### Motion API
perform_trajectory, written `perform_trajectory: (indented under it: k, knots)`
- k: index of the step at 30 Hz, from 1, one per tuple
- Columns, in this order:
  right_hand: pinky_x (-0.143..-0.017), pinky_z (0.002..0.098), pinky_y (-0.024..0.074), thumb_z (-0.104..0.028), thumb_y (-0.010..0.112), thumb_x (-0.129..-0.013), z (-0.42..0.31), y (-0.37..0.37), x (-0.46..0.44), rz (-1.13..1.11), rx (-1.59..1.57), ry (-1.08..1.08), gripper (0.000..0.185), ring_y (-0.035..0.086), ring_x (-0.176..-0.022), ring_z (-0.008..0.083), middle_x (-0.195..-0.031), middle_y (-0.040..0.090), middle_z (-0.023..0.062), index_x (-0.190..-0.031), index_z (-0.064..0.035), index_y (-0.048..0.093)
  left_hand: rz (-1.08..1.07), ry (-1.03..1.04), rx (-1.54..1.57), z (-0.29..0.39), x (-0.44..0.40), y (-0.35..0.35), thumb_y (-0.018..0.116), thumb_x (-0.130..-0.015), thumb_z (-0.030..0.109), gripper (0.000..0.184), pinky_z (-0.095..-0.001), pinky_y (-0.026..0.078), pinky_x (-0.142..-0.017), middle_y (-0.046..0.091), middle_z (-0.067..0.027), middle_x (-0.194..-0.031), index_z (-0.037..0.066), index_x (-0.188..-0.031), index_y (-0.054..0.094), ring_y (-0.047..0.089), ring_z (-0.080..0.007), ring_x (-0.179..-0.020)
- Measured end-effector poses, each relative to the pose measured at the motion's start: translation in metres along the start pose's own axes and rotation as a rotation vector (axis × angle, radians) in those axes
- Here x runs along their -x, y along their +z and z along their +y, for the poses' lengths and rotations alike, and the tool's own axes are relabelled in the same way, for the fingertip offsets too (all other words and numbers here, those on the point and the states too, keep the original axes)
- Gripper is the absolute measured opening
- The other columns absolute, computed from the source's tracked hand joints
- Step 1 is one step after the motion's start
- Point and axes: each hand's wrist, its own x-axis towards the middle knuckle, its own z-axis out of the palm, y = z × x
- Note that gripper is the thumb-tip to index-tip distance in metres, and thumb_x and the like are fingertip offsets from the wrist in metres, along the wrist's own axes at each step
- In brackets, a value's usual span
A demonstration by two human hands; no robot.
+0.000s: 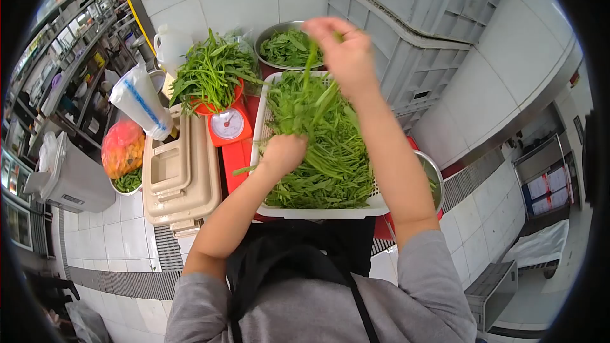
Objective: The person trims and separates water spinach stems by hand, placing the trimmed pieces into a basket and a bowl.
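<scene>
A white plastic basket (258,146) holds a heap of long-stemmed leafy greens (330,165), which look like water spinach. Over the far end of the heap, my right hand (343,51) is raised, its fingers closed on green stems that hang down toward the pile. Lower and to the left, my left hand (284,154) is curled at the basket's left side, its fingers wrapped round a bunch of the greens. Behind the basket stands a metal bowl (260,54) of loose leaves, close to my right hand.
An orange dial scale (227,125) bears a pile of greens (213,73) on the left. Beside it lies a beige lidded box (181,178). Grey crates (394,44) are stacked behind, at the right. A metal bowl (435,174) sits past my right forearm.
</scene>
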Motion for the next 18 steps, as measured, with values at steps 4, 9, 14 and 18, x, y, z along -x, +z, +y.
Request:
perform_trajectory:
  k: [4,9,14,18]
  knots:
    - [-0.041,0.0167,0.0229,-0.019,0.059,-0.081,-0.036,-0.047,-0.028,0.13,-0.234,-0.093,0.018,0.032,-0.047,-0.0003,-0.068,0.055,-0.0034,-0.088,-0.0032,0.064,0.059,-0.11,0.228,-0.006,0.02,0.015,0.057,-0.073,0.017,0.024,-0.0395,0.049,-0.055,0.061,-0.0122,-0.065,0.012,-0.097,0.058,0.06,-0.0295,-0.059]
    - [-0.045,0.0181,0.0238,-0.016,0.056,-0.08,-0.022,-0.091,0.007,0.325,-0.209,-0.031,0.014,0.032,-0.051,0.0008,-0.066,0.053,-0.0047,-0.079,-0.0028,0.062,0.247,0.15,0.346,0.033,-0.001,0.004,0.059,-0.069,0.014,0.02,-0.0363,0.049,-0.064,0.063,-0.0093,-0.082,0.01,-0.088,0.062,0.06,-0.0256,-0.078]
    - [-0.053,0.019,0.0304,-0.015,0.051,-0.084,0.022,-0.109,0.049,0.458,0.117,0.0,0.017,0.038,-0.059,0.004,-0.064,0.046,-0.0034,-0.074,-0.0026,0.056,-0.212,0.392,0.074,0.1,-0.037,0.037,0.054,-0.073,0.012,0.011,-0.0353,0.05,-0.061,0.062,-0.0089,-0.074,0.009,-0.078,0.064,0.063,-0.0243,-0.073]
    - [-0.051,0.0193,0.0302,-0.016,0.051,-0.085,0.029,-0.139,0.074,0.573,0.148,-0.066,0.019,0.039,-0.058,0.0037,-0.063,0.046,-0.0034,-0.07,-0.0043,0.053,-0.209,0.347,0.035,0.105,-0.051,0.055,0.054,-0.074,0.014,0.013,-0.0343,0.05,-0.06,0.063,-0.0101,-0.073,0.007,-0.075,0.065,0.063,-0.0231,-0.072]
